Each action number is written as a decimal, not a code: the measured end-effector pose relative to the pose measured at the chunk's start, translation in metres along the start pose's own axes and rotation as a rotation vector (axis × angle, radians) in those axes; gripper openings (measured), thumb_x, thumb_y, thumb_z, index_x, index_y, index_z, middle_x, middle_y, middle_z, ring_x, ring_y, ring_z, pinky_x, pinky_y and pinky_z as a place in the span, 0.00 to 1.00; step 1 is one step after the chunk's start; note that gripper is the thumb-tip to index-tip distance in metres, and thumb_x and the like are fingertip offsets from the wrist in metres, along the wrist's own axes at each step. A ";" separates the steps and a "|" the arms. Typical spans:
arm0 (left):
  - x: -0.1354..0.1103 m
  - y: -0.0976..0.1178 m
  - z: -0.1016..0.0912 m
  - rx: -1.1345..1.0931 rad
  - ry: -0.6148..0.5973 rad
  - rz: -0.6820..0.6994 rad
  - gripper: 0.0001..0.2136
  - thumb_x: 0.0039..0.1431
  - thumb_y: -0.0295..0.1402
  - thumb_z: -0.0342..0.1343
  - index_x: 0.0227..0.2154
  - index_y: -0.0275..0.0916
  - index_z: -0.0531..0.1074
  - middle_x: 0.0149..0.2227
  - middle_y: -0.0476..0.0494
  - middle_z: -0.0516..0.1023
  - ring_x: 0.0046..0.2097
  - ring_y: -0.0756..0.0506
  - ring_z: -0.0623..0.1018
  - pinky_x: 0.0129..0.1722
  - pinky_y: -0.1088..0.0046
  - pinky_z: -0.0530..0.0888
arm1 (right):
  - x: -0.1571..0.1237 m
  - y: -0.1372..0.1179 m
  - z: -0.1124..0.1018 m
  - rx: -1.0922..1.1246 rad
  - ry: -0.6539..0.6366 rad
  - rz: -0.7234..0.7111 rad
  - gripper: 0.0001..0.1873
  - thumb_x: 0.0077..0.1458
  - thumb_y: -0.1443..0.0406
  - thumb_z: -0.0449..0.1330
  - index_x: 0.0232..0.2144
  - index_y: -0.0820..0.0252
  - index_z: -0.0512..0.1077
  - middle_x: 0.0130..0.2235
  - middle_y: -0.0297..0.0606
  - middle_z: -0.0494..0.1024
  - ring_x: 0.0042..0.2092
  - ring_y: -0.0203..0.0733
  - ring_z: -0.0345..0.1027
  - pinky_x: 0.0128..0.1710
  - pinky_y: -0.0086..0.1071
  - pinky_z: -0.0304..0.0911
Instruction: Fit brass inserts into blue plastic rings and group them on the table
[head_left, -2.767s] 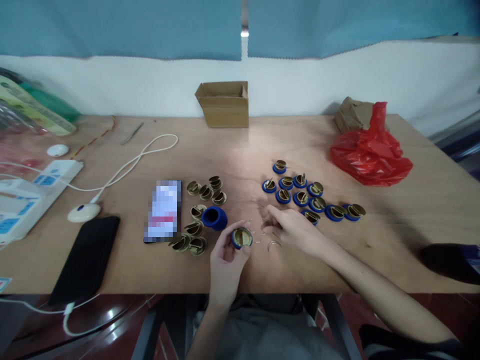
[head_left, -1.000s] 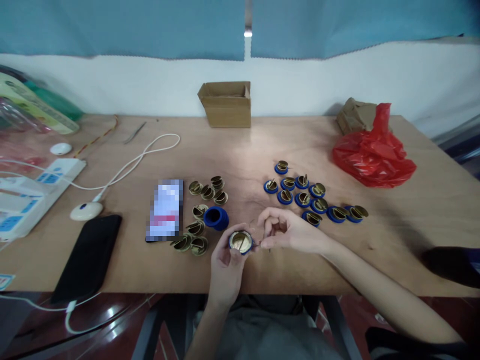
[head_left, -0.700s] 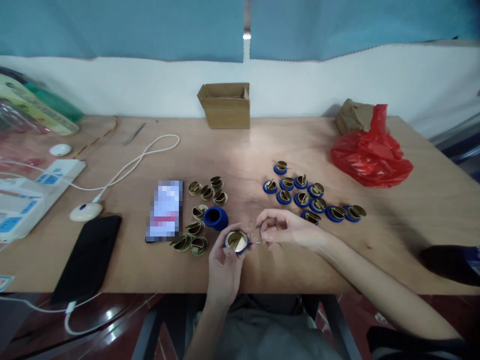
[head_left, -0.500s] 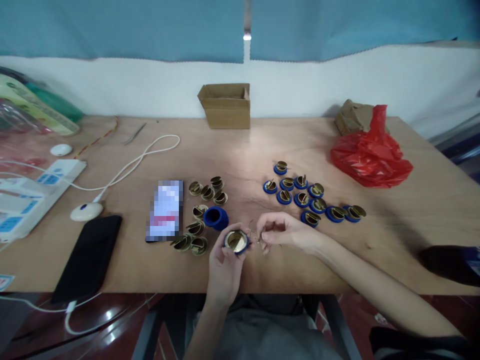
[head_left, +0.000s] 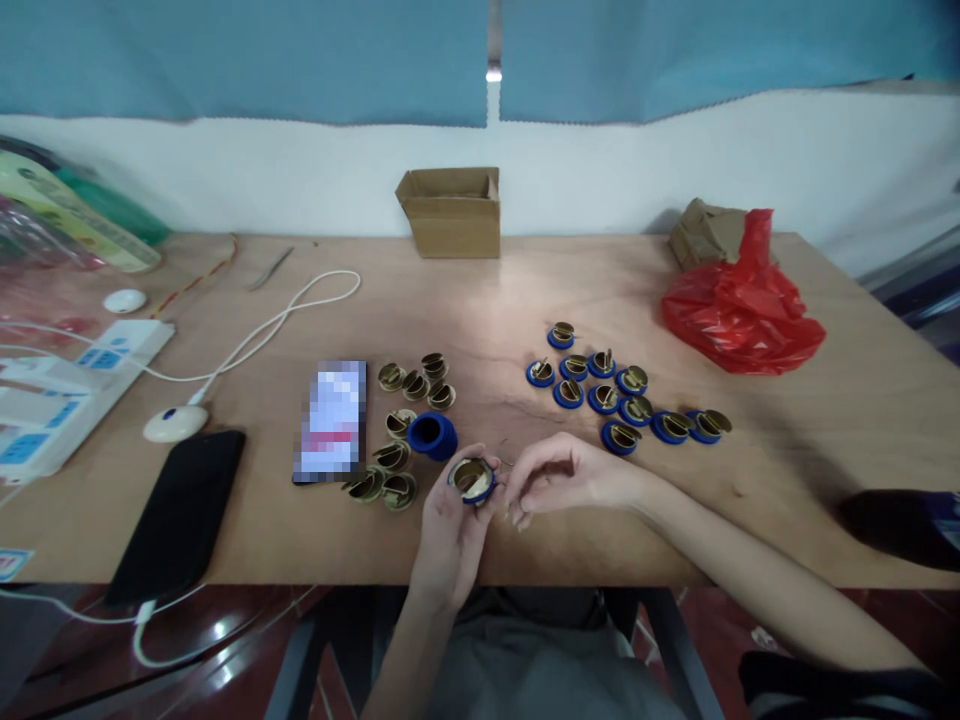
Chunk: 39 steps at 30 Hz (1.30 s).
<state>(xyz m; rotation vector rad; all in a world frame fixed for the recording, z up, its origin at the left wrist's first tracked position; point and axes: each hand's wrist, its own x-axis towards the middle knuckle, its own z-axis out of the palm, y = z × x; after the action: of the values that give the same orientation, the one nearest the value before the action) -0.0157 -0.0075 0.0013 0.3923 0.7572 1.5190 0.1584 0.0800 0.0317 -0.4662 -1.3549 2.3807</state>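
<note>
My left hand [head_left: 450, 520] is closed around a round brass fitting [head_left: 472, 482] with a blue ring about its rim, its hollow side facing up. Just to the right, my right hand [head_left: 551, 480] is bent with its fingertips curled together and pointing down. A thin wire-like piece [head_left: 505, 461] shows between the two hands; whether the right fingers pinch it is hidden. Beside my left hand stands a stack of blue rings [head_left: 433, 435]. Several bare brass fittings [head_left: 397, 423] with tilted flaps lie left of it. On the right sit several brass fittings with blue rings [head_left: 603, 399].
A lit phone [head_left: 330, 422] and a dark phone [head_left: 180, 515] lie at the left, near a power strip [head_left: 82, 390] and a white cable [head_left: 259, 330]. At the back are a cardboard box [head_left: 456, 225] and a red plastic bag [head_left: 742, 320]. A dark object [head_left: 896, 525] lies at the right.
My right hand has drawn slightly down from the fitting, and its fingers have loosened and turned downward. The fitting in my left hand has tilted slightly.
</note>
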 end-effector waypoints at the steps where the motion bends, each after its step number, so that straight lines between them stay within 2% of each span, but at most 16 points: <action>1: 0.000 0.000 -0.001 -0.008 0.002 -0.011 0.21 0.55 0.49 0.68 0.46 0.41 0.81 0.42 0.42 0.83 0.42 0.49 0.83 0.45 0.79 0.80 | -0.001 0.000 -0.001 -0.044 0.012 -0.005 0.10 0.57 0.64 0.71 0.42 0.61 0.81 0.39 0.38 0.84 0.40 0.37 0.80 0.44 0.33 0.75; 6: 0.000 0.001 -0.001 -0.033 0.025 -0.072 0.23 0.54 0.50 0.69 0.45 0.39 0.81 0.41 0.42 0.83 0.42 0.48 0.84 0.46 0.77 0.81 | -0.004 -0.005 -0.004 -0.393 0.017 -0.125 0.10 0.60 0.64 0.68 0.44 0.59 0.82 0.44 0.41 0.83 0.46 0.40 0.77 0.48 0.35 0.72; 9: 0.000 0.001 -0.002 -0.041 0.037 -0.093 0.24 0.53 0.51 0.69 0.45 0.38 0.80 0.42 0.41 0.82 0.40 0.47 0.84 0.45 0.75 0.82 | -0.005 -0.009 -0.001 -0.494 -0.016 -0.180 0.09 0.63 0.66 0.66 0.46 0.59 0.82 0.46 0.43 0.82 0.48 0.41 0.77 0.50 0.37 0.71; 17: 0.001 -0.001 -0.001 0.006 0.039 -0.061 0.24 0.52 0.50 0.70 0.46 0.39 0.80 0.41 0.40 0.83 0.41 0.45 0.84 0.45 0.70 0.82 | -0.006 -0.005 0.004 -0.439 0.051 -0.148 0.09 0.63 0.66 0.65 0.45 0.60 0.82 0.43 0.42 0.85 0.46 0.41 0.80 0.49 0.35 0.73; 21: 0.001 -0.001 0.003 0.084 0.048 -0.015 0.25 0.52 0.53 0.68 0.46 0.39 0.79 0.43 0.39 0.82 0.43 0.42 0.83 0.44 0.67 0.82 | -0.004 -0.003 0.002 -0.393 0.107 -0.178 0.08 0.59 0.65 0.69 0.41 0.60 0.81 0.42 0.40 0.85 0.46 0.41 0.80 0.49 0.36 0.74; 24: -0.001 -0.005 0.001 0.190 0.059 0.036 0.28 0.51 0.55 0.68 0.48 0.40 0.78 0.45 0.37 0.82 0.45 0.42 0.83 0.44 0.68 0.81 | -0.004 -0.008 0.002 -0.312 0.158 -0.182 0.07 0.59 0.63 0.69 0.37 0.61 0.79 0.37 0.38 0.84 0.39 0.37 0.79 0.42 0.32 0.74; 27: -0.002 -0.012 -0.004 0.354 0.077 0.111 0.26 0.52 0.47 0.71 0.52 0.42 0.77 0.47 0.37 0.82 0.46 0.41 0.82 0.43 0.68 0.81 | -0.006 -0.015 0.004 -0.262 0.194 -0.157 0.11 0.62 0.59 0.67 0.35 0.61 0.74 0.31 0.33 0.79 0.31 0.33 0.75 0.35 0.29 0.72; 29: -0.002 -0.014 -0.007 0.417 0.078 0.149 0.29 0.49 0.41 0.73 0.54 0.43 0.75 0.49 0.38 0.82 0.48 0.41 0.82 0.44 0.69 0.81 | -0.006 -0.019 0.005 -0.271 0.198 -0.132 0.14 0.63 0.57 0.65 0.34 0.61 0.71 0.30 0.32 0.77 0.30 0.33 0.73 0.34 0.29 0.72; 31: -0.002 -0.015 -0.007 0.422 0.057 0.165 0.29 0.46 0.38 0.75 0.53 0.43 0.76 0.47 0.39 0.82 0.47 0.40 0.82 0.44 0.69 0.81 | -0.006 -0.020 0.004 -0.271 0.169 -0.109 0.16 0.64 0.54 0.64 0.34 0.61 0.70 0.30 0.32 0.76 0.30 0.33 0.72 0.35 0.30 0.71; 33: -0.002 -0.015 -0.006 0.418 0.026 0.175 0.25 0.45 0.36 0.75 0.47 0.42 0.78 0.44 0.40 0.83 0.45 0.41 0.83 0.42 0.70 0.81 | -0.005 -0.017 0.003 -0.266 0.129 -0.083 0.17 0.65 0.53 0.63 0.36 0.61 0.70 0.31 0.33 0.77 0.30 0.33 0.72 0.34 0.29 0.70; 36: -0.002 -0.013 -0.004 0.443 0.004 0.202 0.18 0.48 0.34 0.73 0.43 0.41 0.79 0.42 0.41 0.84 0.44 0.42 0.83 0.42 0.71 0.80 | -0.004 -0.013 0.001 -0.272 0.102 -0.061 0.17 0.66 0.53 0.61 0.37 0.62 0.70 0.33 0.35 0.78 0.30 0.32 0.72 0.33 0.28 0.68; 39: -0.003 -0.012 -0.004 0.488 0.031 0.205 0.15 0.54 0.34 0.69 0.45 0.42 0.78 0.44 0.41 0.84 0.46 0.43 0.83 0.46 0.70 0.80 | -0.004 -0.013 0.000 -0.295 0.090 -0.040 0.16 0.66 0.53 0.62 0.37 0.62 0.71 0.34 0.36 0.78 0.31 0.32 0.72 0.34 0.28 0.68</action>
<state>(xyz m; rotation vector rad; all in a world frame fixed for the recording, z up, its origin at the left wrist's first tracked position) -0.0086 -0.0118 -0.0088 0.8311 1.1431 1.5227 0.1640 0.0838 0.0434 -0.6114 -1.6641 2.1078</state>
